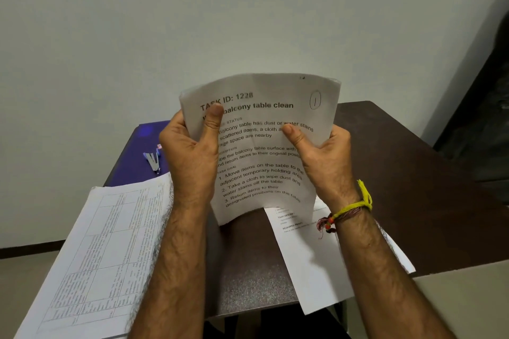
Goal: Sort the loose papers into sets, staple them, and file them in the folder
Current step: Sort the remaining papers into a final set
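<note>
Left to right above the desk, our left hand (192, 151) and right hand (322, 154) pinch the side edges of the paper set (264, 143) (light, floppy, already bowing), which we judge best gripped near its corners.

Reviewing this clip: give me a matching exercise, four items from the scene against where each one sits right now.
Items:
1. stapler
2. held sheet
3. table-printed stack
4. thread bracelet

Places:
A. on the right wrist
B. on the blue folder
C. lifted between both hands
D. lying at the desk's left edge

Pairs: 1-B, 2-C, 3-D, 4-A
</note>
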